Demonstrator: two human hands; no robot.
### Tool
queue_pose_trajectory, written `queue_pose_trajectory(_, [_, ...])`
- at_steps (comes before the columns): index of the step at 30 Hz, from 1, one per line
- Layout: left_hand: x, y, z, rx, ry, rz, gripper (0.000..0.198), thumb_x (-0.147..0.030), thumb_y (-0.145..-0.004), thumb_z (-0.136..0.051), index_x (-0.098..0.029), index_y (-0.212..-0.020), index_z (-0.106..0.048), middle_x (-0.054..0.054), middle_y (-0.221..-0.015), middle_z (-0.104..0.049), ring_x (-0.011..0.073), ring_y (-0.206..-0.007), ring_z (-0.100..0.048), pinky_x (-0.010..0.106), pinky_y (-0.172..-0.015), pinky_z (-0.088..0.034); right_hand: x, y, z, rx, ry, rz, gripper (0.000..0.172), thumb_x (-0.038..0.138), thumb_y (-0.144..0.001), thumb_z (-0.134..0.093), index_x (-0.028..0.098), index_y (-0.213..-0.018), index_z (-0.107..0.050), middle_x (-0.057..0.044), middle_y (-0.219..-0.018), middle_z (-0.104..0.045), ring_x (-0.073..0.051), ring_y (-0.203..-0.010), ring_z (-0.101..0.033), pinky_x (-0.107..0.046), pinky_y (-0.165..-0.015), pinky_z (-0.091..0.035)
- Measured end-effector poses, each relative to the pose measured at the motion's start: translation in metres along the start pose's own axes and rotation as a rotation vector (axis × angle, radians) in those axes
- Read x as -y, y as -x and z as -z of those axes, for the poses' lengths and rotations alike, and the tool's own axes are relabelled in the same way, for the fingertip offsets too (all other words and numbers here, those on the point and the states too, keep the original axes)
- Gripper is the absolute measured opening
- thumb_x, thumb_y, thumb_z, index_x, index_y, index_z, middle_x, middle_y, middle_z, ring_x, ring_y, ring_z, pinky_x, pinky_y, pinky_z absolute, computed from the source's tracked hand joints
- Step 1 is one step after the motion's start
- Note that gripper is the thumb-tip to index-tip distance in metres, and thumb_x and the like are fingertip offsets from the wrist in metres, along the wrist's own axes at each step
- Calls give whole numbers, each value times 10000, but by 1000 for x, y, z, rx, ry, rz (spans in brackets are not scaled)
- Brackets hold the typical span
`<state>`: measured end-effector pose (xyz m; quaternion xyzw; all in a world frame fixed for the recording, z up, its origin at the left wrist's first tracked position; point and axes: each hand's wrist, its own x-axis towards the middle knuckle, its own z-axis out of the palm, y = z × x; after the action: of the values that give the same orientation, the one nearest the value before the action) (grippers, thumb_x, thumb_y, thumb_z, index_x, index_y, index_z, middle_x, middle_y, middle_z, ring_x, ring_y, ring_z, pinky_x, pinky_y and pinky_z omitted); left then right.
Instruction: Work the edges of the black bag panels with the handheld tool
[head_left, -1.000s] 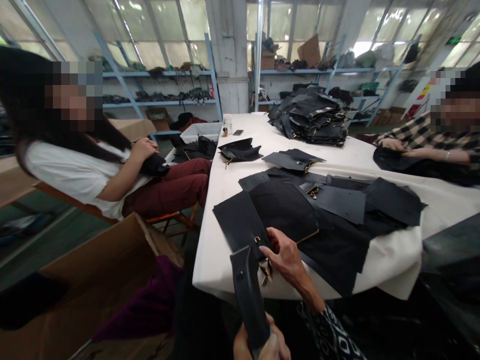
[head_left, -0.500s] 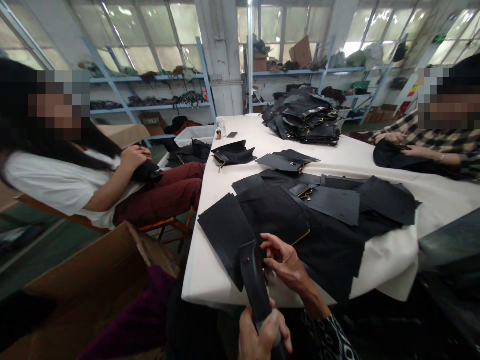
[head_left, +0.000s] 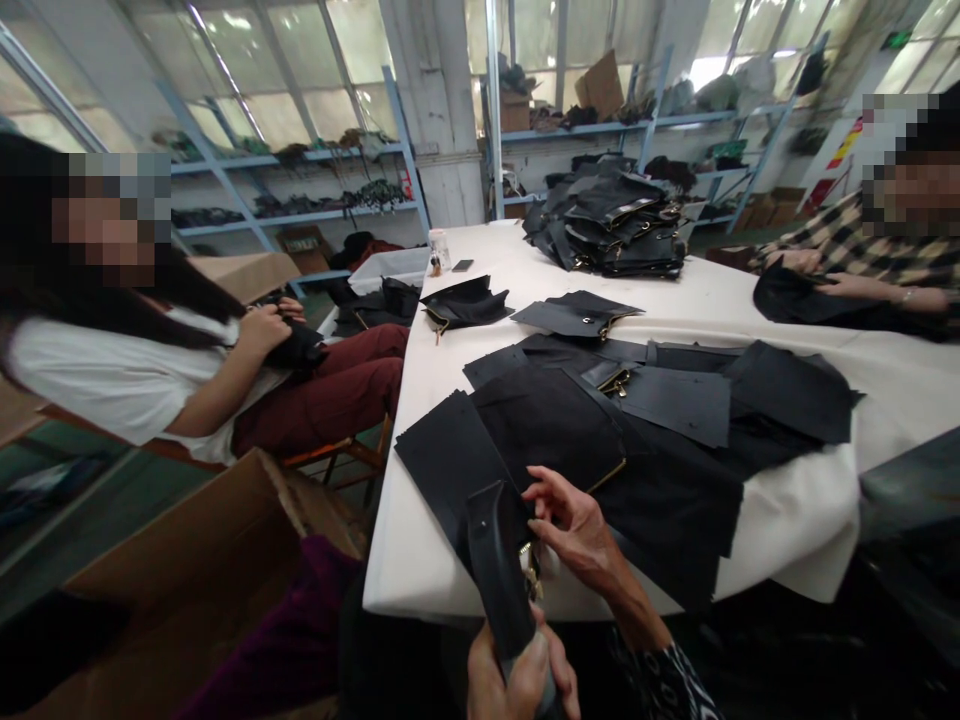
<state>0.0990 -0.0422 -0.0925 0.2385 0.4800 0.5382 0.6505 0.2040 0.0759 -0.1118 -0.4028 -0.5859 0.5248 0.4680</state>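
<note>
My left hand (head_left: 516, 668), low in the picture, is closed around a black leather bag piece (head_left: 493, 555). The piece stands tilted up, with a gold zipper and metal pull on its right edge. My right hand (head_left: 577, 525) is at the upper right edge of this piece, its fingers bent and thumb turned in; what the fingertips pinch is lost against the black. Behind both hands, flat black leather panels (head_left: 442, 450) and zippered black bag pieces (head_left: 551, 420) overlap on the white-covered table (head_left: 409, 560).
Farther back lie two black pouches (head_left: 465, 306) (head_left: 574, 314), a phone (head_left: 463, 265), a jar (head_left: 439, 250) and a tall pile of black bags (head_left: 607, 220). Co-workers sit left (head_left: 112, 370) and right (head_left: 847, 235), each handling black material. A cardboard box (head_left: 202, 540) stands at lower left.
The leather bag piece and my left hand have shifted slightly left, and the gold zipper shows more. My right hand stays almost in place. The view has tilted a little.
</note>
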Motion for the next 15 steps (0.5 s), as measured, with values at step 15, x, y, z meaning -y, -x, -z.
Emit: queue_pose_trajectory(15, [-28,-12,3,-117,-34,-12,410,-493,-681,-651,-135,-822,-510,-23,-514,-523,90,-394,-485,185,-418,-325,3,-14,-11,-105,385,-1,392,229,-726,-593,157,-1111,-572,-33,-835,-655,-104,-547,-521,-225,-529,-429])
